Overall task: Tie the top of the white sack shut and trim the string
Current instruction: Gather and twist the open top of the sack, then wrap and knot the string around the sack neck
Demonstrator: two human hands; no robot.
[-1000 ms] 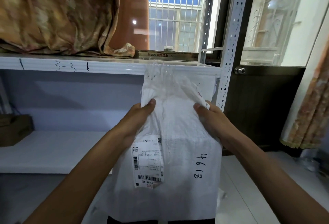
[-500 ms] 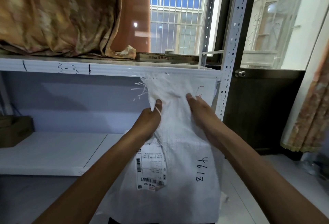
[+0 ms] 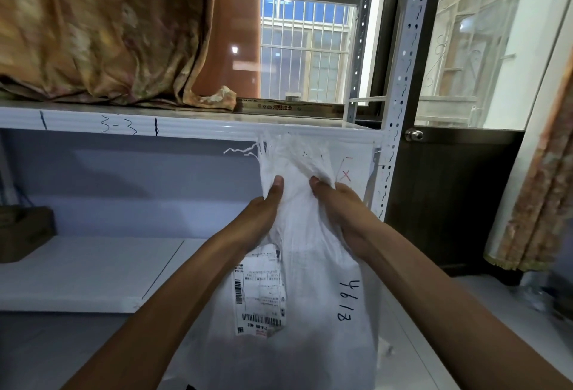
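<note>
— White sack (image 3: 310,312) in both hands: which step is this?
— Gathering, by the look of it. Left hand (image 3: 260,219) and right hand (image 3: 344,213) both grip the neck, thumbs on the near face, fingers wrapped behind. They bunch the woven cloth between them just below the frayed mouth (image 3: 294,154). No knot shows yet.
— And the string?
— None I can pick out, beyond loose threads (image 3: 240,151) trailing left from the mouth. Nothing to cut with is in view either. The next move likely calls for one hand to hold the neck pinched while the other fetches and winds a tie. Let go too soon and the gather should spring open.
— Where does the sack stand?
— Upright before the person, at the right end of a metal rack, its mouth level with the front edge of the shelf marked 3-3 (image 3: 124,124). A shipping label (image 3: 260,290) and a handwritten number (image 3: 347,299) face the camera. The base is out of frame.
— Anything in the way?
— That shelf edge and the rack upright (image 3: 400,110) appear close behind the mouth, leaving little room to wrap. Patterned cloth (image 3: 93,48) is heaped on the upper shelf, and a cardboard box (image 3: 24,231) sits at the lower shelf's left end. A curtain (image 3: 533,188) hangs at right beside a dark door (image 3: 449,197).
</note>
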